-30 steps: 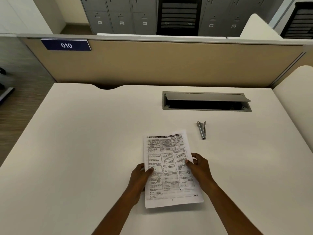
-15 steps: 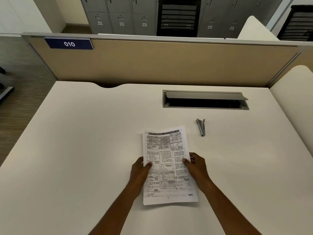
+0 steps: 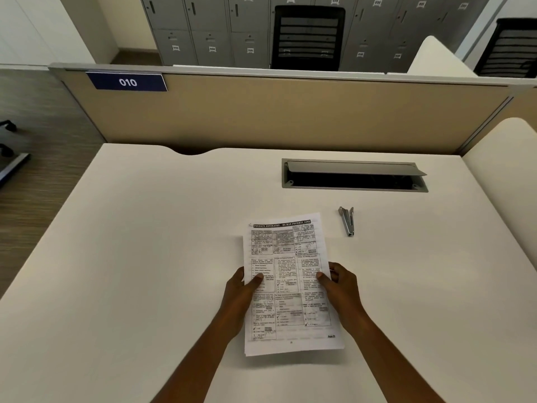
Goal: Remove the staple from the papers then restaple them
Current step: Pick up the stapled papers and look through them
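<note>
A stack of printed papers with black text in boxed columns is held just above the white desk. My left hand grips the left edge, thumb on top of the page. My right hand grips the right edge the same way. A staple mark shows faintly at the top left corner of the papers. A small metal stapler lies on the desk, up and to the right of the papers, apart from both hands.
A grey cable hatch with a raised lid is set in the desk behind the stapler. A beige partition with a blue "010" sign stands along the far edge. A second white desk surface adjoins on the right.
The papers have shifted slightly toward me and straightened, with both hands keeping their grip on the edges. The stapler has stayed where it was.
</note>
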Demonstrator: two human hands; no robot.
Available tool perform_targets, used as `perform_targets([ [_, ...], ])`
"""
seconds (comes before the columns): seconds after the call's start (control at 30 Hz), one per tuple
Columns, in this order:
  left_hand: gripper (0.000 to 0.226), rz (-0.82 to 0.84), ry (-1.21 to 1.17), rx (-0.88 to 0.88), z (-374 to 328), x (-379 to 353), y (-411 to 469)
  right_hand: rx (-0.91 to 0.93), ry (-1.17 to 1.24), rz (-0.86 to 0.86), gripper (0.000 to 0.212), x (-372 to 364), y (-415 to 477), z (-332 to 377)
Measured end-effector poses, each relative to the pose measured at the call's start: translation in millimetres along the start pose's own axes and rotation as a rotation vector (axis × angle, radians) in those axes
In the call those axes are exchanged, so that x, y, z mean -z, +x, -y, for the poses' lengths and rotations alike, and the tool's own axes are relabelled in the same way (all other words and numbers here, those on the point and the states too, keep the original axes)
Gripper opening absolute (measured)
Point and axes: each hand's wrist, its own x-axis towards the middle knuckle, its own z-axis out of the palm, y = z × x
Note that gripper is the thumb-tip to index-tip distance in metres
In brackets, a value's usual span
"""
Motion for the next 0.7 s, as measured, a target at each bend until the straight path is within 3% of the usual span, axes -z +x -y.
perform_targets([
  [0.4, 0.036, 0.073, -0.056, -0.123, -13.9, -7.5, -17.0, 0.038, 0.176, 0.047, 0.013, 11.8, -6.7, 14.1],
  [0.7, 0.035, 0.113, -0.065, -0.162, -16.3, -6.6, -28.8, 0.097, 0.180, 0.057, 0.005, 10.8, -13.7, 22.7],
])
